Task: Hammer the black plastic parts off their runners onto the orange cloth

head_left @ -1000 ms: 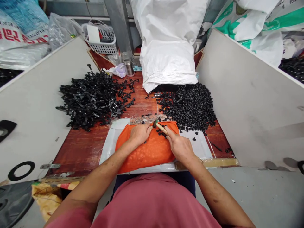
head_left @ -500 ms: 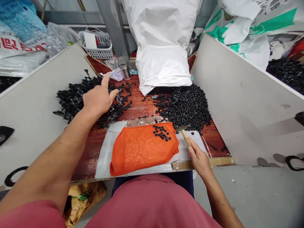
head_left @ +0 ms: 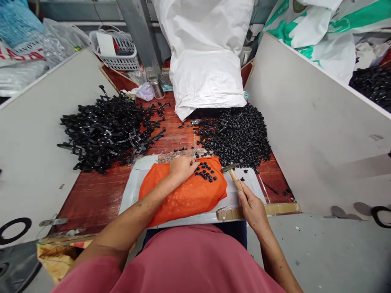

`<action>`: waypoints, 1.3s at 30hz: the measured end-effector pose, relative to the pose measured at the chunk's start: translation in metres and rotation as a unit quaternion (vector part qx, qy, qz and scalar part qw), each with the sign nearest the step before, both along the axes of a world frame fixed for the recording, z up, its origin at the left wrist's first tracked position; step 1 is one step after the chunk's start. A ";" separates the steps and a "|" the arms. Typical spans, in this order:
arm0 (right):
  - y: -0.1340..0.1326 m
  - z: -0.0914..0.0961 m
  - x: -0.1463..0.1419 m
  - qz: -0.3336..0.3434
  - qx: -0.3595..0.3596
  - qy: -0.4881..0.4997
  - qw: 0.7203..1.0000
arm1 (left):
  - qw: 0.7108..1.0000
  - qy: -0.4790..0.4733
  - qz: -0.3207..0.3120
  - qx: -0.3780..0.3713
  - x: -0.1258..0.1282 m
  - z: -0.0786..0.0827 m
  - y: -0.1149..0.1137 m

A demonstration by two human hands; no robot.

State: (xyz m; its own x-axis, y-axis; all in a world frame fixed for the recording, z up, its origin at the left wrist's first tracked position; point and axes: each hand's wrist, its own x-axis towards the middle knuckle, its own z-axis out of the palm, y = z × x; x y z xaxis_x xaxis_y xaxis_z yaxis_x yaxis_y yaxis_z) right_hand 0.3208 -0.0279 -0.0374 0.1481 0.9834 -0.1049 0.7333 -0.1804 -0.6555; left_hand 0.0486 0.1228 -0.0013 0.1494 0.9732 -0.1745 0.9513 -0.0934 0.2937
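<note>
An orange cloth (head_left: 183,199), bulging over something beneath it, lies in front of me with a cluster of small round black pieces (head_left: 205,173) at its upper right. My left hand (head_left: 181,167) rests on the cloth, its fingers drawn together at the left side of that cluster; whatever they pinch is hidden. In my right hand (head_left: 254,207) is a small hammer (head_left: 235,179), held by its wooden handle. The hammer's head is at the right edge of the cloth, close to the black pieces.
On the left of the red-brown table (head_left: 91,195) is a pile of black strap-like parts (head_left: 104,126). A heap of small black pieces (head_left: 241,134) lies at right, below a large white sack (head_left: 207,61). Grey panels (head_left: 311,118) flank both sides. A metal flask (head_left: 157,85) and basket (head_left: 117,53) stand behind.
My left hand has come from over the left pile of black parts, right and nearer, down onto the orange cloth. My right hand still grips the hammer. The view has shifted slightly.
</note>
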 end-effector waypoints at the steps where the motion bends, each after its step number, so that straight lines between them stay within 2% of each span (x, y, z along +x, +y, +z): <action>1: 0.000 -0.001 0.000 0.000 0.000 0.007 1.000 | 1.000 0.002 0.000 -0.001 -0.002 0.000 0.000; 8: 0.001 0.001 -0.001 -0.005 -0.004 0.013 1.000 | 0.999 0.039 0.009 -0.028 -0.018 0.008 -0.005; 10: 0.001 0.001 -0.001 -0.006 -0.014 0.015 1.000 | 0.998 0.057 0.023 -0.008 -0.021 0.013 -0.011; 12: 0.001 0.002 -0.001 -0.005 -0.015 0.016 1.000 | 0.999 0.037 0.003 0.027 -0.019 0.017 -0.020; 13: 0.001 0.002 -0.001 -0.004 -0.012 0.017 1.000 | 0.999 0.012 -0.032 0.037 -0.017 0.017 -0.025; 16: 0.001 0.002 -0.001 0.005 -0.003 0.029 1.000 | 0.983 -0.045 -0.175 0.037 -0.005 0.011 -0.039; 18: 0.001 0.003 -0.002 0.008 -0.007 0.041 0.999 | 0.974 -0.027 -0.220 0.044 0.002 0.004 -0.044; 23: -0.001 0.007 -0.003 0.005 -0.002 0.070 0.998 | 0.967 0.014 -0.236 0.091 -0.001 -0.013 -0.054; 29: -0.001 0.005 -0.001 0.012 -0.015 0.062 0.998 | 0.955 -0.037 -0.257 0.142 -0.015 -0.018 -0.070; 34: 0.000 0.002 0.000 0.015 -0.018 0.045 0.999 | 0.928 -0.073 -0.294 0.216 0.010 -0.023 -0.070; 39: -0.002 -0.002 0.000 0.010 0.009 0.053 0.998 | 0.915 -0.085 -0.293 0.264 0.023 -0.034 -0.065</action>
State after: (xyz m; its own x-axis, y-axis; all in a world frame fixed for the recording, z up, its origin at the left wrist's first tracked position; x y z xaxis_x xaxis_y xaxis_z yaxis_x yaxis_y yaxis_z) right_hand 0.3204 -0.0304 -0.0394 0.1170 0.9880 -0.1005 0.6630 -0.1530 -0.7328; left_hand 0.0720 0.0574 -0.0351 0.6542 0.6590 0.3712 0.6366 -0.7448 0.2002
